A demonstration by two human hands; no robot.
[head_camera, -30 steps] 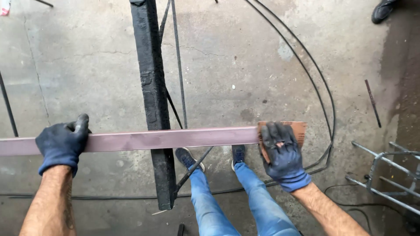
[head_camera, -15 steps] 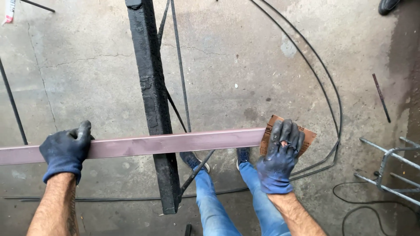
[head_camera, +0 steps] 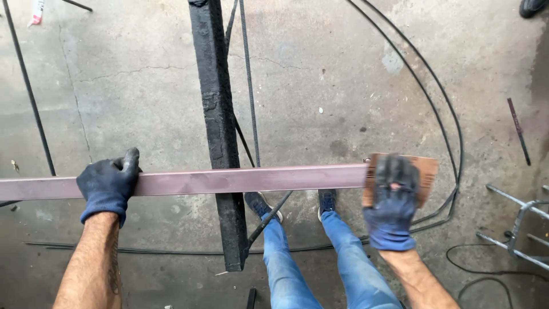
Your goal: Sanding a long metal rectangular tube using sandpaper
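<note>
Fingers of the left hand (head_camera: 108, 186) curled over the top edge of the bar (head_camera: 229, 181), clamped on it at the left of the frame. Fingers of the right hand (head_camera: 393, 201) spread and pressed flat on the sandpaper (head_camera: 428, 171), wrapped over the bar's right end; too blurred to tell more of the grip.

Head view, now: bar lying level across the middle of the frame, running from the left edge to right of centre, resting crosswise on the black beam (head_camera: 217, 114) that stands from top centre down to the lower middle. Blue jeans and shoes below the bar, between beam and right hand. Thin rods (head_camera: 246, 86) beside the beam; cables (head_camera: 434, 97) curving down the right side of the concrete floor (head_camera: 114, 86); a grey metal frame (head_camera: 514, 223) at the lower right edge.

Head view, against the two earlier frames: right hand and sandpaper at about the same place on the bar's end, shifted only slightly and now smeared with motion, so likely rubbing back and forth. Left hand unmoved, steadying the bar. Bar surface without a visible change in colour, so sanding of this end probably not far along.
</note>
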